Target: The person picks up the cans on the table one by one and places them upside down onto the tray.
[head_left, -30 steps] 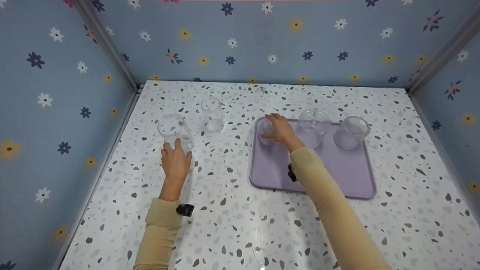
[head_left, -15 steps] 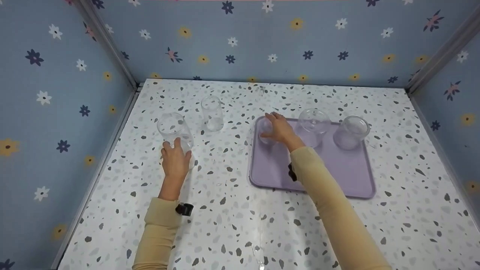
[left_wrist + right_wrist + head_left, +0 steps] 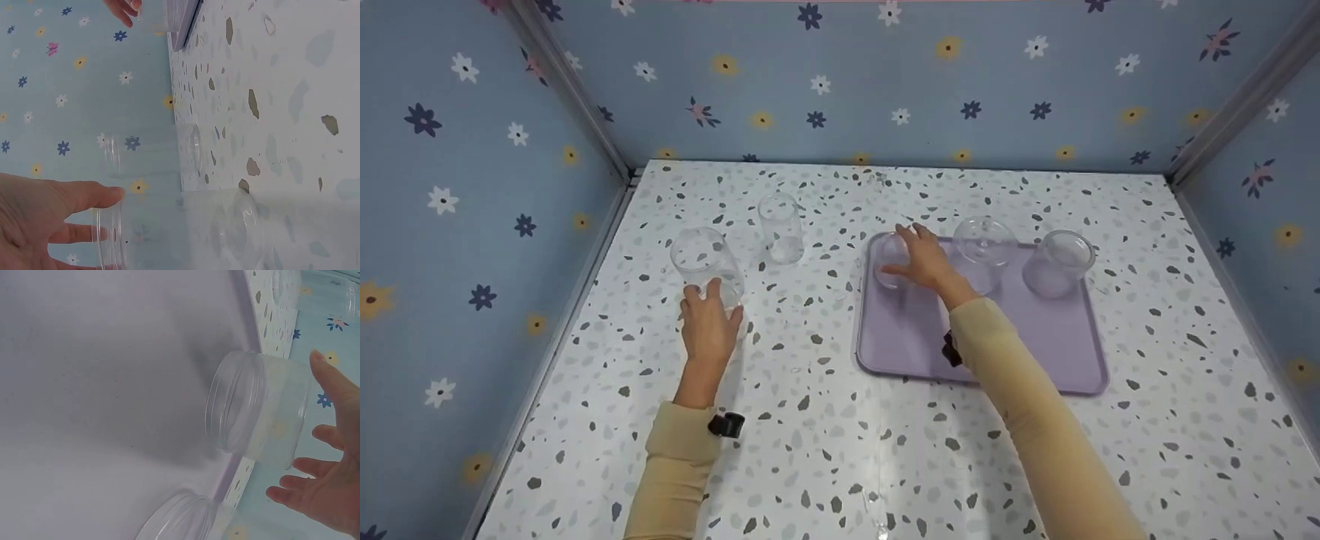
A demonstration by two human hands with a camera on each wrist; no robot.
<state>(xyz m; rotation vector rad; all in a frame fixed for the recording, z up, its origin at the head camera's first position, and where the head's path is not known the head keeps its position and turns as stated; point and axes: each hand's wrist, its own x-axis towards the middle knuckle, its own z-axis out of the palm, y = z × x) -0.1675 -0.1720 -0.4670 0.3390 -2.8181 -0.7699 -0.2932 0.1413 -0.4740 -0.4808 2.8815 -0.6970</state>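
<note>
At the left, my left hand (image 3: 710, 322) holds a clear jar. In the left wrist view the thumb lies at the rim of the clear jar (image 3: 163, 230) and the fingers reach round behind it. A wide clear rim (image 3: 699, 251) shows just beyond this hand. My right hand (image 3: 926, 259) is over the back left corner of the lilac tray (image 3: 915, 349). Beneath it, a short clear jar (image 3: 891, 262) stands mouth down on the tray. In the right wrist view my right fingers are spread around the base of this jar (image 3: 278, 416), with a gap showing.
Another clear jar with a bulging top (image 3: 986, 247) and a round one (image 3: 1061, 262) stand along the tray's back. A narrow clear glass (image 3: 781, 229) stands between the left hand and the tray. Flowered panels (image 3: 840, 90) enclose the speckled table (image 3: 810, 457).
My right fingers have spread from the short jar and the hand has shifted slightly right. The left hand stays in place at its jar.
</note>
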